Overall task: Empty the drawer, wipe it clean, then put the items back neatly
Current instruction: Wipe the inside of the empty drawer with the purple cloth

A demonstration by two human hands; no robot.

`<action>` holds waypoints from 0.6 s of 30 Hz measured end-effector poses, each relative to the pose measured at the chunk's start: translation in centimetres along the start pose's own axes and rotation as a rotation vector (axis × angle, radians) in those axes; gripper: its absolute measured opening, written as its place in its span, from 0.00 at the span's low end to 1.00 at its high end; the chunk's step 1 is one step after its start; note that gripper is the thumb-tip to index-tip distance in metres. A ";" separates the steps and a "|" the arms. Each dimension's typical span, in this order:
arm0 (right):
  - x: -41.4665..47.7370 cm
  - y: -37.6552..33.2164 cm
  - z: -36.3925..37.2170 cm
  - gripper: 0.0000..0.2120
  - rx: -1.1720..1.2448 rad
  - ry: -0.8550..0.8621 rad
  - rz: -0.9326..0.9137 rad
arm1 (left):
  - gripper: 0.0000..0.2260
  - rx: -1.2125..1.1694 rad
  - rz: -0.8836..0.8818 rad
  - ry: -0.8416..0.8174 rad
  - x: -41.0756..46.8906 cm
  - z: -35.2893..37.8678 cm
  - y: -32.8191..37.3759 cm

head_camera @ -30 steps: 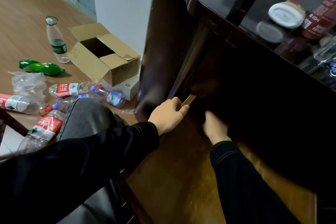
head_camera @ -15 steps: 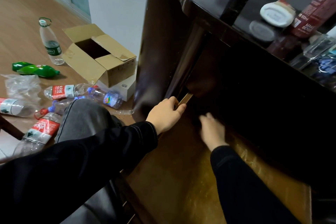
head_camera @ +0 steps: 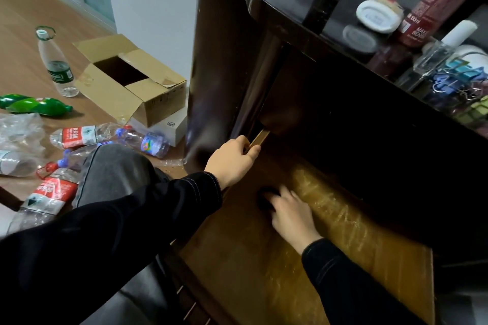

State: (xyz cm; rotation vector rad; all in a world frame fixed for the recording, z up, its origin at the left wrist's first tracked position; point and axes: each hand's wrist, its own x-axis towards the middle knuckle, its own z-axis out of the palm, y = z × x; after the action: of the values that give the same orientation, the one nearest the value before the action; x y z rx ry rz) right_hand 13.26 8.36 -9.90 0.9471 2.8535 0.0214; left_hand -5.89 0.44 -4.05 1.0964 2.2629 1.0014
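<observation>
Left grip [head_camera: 232, 163] clasps drawer [head_camera: 356, 232] edge; right grip [head_camera: 293, 215] lies palm-down inside

The drawer [head_camera: 343, 258] has an amber wood floor with a streaky sheen, under a dark, glossy desk [head_camera: 219, 74]. At nine o'clock, a matt cardboard box [head_camera: 158, 105] sits among clear, crinkled plastic bottles [head_camera: 79, 136].
</observation>
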 end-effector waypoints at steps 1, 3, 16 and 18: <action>1.0 0.5 -0.3 0.25 -0.003 0.009 0.038 | 0.17 0.005 0.001 0.001 0.0 0.0 -0.1; 3.9 1.7 -1.2 0.25 0.009 0.028 0.138 | 0.17 0.011 -0.001 0.004 0.1 0.1 -0.2; 2.5 -0.9 -1.4 0.27 0.033 0.020 0.147 | 0.14 0.006 -0.004 0.020 0.1 0.2 -0.1; -0.3 -2.1 0.0 0.29 0.069 -0.019 0.018 | 0.14 0.004 -0.006 0.018 0.1 0.2 0.0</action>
State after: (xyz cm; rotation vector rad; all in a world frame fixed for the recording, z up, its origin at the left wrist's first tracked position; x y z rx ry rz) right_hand 12.26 6.48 -9.96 0.9804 2.8450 -0.0851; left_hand -5.88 0.60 -4.20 1.0858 2.2822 1.0085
